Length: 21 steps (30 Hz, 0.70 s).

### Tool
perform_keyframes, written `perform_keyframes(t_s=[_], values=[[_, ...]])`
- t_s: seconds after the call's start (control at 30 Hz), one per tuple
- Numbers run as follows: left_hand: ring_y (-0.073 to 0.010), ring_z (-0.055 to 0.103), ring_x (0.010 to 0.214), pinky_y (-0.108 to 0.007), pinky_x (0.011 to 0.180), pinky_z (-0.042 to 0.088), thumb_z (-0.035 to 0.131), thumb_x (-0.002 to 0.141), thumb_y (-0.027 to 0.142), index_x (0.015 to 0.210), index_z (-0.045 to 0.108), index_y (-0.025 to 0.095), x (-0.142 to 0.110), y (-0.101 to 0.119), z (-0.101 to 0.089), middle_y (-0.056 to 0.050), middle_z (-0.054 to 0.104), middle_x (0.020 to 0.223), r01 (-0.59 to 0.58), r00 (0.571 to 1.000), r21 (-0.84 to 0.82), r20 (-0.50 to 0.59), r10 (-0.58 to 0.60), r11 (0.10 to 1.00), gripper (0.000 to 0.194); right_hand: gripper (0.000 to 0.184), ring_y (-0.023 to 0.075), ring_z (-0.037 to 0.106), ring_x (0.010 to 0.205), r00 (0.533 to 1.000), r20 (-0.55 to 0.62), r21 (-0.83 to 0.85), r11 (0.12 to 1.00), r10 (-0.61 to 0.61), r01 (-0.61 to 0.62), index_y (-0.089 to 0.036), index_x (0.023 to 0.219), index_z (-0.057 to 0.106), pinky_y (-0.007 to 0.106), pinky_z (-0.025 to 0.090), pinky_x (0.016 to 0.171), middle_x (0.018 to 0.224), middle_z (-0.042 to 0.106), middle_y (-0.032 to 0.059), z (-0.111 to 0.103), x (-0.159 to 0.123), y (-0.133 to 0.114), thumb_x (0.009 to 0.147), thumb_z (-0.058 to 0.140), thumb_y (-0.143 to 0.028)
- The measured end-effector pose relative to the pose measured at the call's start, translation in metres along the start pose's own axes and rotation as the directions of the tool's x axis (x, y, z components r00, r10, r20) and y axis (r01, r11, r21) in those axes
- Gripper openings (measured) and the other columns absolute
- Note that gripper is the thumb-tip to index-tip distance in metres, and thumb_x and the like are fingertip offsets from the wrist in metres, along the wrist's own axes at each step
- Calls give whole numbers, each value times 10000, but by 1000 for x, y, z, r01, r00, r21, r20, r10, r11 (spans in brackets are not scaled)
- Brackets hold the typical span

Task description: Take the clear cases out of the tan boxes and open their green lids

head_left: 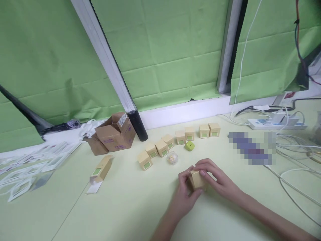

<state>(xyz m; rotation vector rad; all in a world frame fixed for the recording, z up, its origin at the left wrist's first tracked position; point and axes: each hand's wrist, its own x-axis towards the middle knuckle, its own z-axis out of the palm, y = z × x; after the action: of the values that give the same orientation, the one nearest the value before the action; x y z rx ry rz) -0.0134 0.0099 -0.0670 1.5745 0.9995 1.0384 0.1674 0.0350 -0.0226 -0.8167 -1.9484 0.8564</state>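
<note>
Both hands are closed around one small tan cardboard box [197, 180] near the front middle of the table. My left hand [184, 192] grips its left and near side, thumb along the bottom edge. Over the top and right side lies my right hand [215, 179], with its fingers pressed at the upper edge. Just beyond them are a clear round container [172, 158] with something small inside and a green rounded gadget [190, 145]. Several similar tan boxes with green label windows, such as the nearest one [144, 160], stand in a loose row behind.
A longer tan box [101, 168] lies at left with a white flap out. Behind it stand an opened brown carton [116, 134] and a black cylinder [138, 125]. White frames [37, 167] cover the far left. A power strip [277, 124] and loose cables [298, 167] occupy the right.
</note>
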Motion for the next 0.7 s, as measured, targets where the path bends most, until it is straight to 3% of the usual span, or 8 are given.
perform_keyframes(t_s=[0.1, 0.23, 0.4, 0.7], values=[[-271, 427, 1263, -488, 1036, 335, 619, 813, 288, 1163, 387, 234, 0, 1, 0, -134, 434, 1367, 11, 1000, 41, 13, -12, 999, 423, 256, 202, 564, 1004, 1000, 0, 6, 1000, -4, 4, -277, 1113, 593, 354, 489, 861, 1033, 603, 65, 0, 1, 1, 974, 384, -326], [-227, 503, 1169, -446, 979, 387, 613, 805, 211, 1126, 261, 252, 0, 2, 3, -112, 514, 1264, 11, 1000, 6, -20, -11, 1000, 478, 267, 241, 512, 1104, 992, -57, -48, 993, 108, -111, -278, 1042, 644, 426, 428, 952, 1090, 593, 72, 6, 4, 10, 950, 421, -392], [-222, 476, 1198, -417, 988, 375, 621, 774, 132, 1168, 250, 263, 2, 5, 3, -99, 509, 1268, 27, 1000, -23, 2, -27, 999, 556, 328, 238, 577, 1010, 966, -10, 173, 952, 257, -252, -243, 949, 668, 375, 493, 855, 1032, 583, 74, 11, 10, 21, 900, 467, -497], [-241, 464, 1208, -446, 1004, 361, 633, 780, 178, 1218, 264, 248, 0, -1, 1, -117, 493, 1288, 46, 998, 9, 37, -46, 999, 577, 342, 235, 573, 978, 959, 22, 235, 931, 283, -280, -218, 891, 661, 359, 479, 831, 984, 572, 73, 7, 10, 13, 876, 499, -520]])
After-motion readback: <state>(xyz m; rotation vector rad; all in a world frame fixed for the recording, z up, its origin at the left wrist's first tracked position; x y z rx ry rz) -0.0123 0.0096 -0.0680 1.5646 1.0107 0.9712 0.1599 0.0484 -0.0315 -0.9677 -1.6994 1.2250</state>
